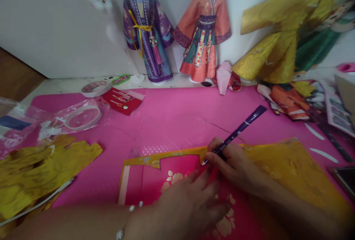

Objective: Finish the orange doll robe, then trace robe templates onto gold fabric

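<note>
A purple marker (241,127) is pinched in my right hand (235,164), its tip touching the notched edge of a red sheet with gold flowers (177,166). My left hand (191,203) lies spread, fingers apart, on that sheet. Beneath the red sheet is a yellow-gold patterned fabric (288,166), which shows along the top and to the right. A dark line follows the red sheet's upper edge. Some of my left fingertips are close to my right hand.
Miniature robes in purple (163,62), coral (206,29) and yellow (285,44) stand along the back wall. Tape rolls (95,88), a red card (123,101) and yellow fabric pieces (41,169) lie left. Folded scraps (291,101) sit at right on the pink mat (172,107).
</note>
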`<control>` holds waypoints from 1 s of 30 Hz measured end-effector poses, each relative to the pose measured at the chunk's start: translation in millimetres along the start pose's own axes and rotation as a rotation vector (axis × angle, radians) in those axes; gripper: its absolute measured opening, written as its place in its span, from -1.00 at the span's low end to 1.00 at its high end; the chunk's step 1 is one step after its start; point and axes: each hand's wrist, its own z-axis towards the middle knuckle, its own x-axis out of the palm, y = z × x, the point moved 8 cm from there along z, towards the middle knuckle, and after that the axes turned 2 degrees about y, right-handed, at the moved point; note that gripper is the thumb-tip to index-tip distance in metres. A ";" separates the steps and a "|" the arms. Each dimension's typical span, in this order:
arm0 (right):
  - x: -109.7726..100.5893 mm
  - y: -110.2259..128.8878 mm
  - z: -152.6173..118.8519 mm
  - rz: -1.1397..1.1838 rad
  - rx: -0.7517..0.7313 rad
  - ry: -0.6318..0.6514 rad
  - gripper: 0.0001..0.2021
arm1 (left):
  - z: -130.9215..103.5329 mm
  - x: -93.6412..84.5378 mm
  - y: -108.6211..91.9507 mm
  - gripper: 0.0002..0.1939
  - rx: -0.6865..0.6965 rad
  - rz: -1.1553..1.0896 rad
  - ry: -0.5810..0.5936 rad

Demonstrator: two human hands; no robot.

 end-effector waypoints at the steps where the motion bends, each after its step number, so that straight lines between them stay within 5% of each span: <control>1: 0.2 -0.1 0.3 -0.002 0.003 0.002 -0.77 | 0.4 0.8 -0.3 -0.49 0.006 -0.003 0.018; 30: 1.2 1.7 1.2 -0.001 -0.012 0.017 -0.80 | -2.3 2.3 -3.1 -0.50 0.029 0.048 -0.011</control>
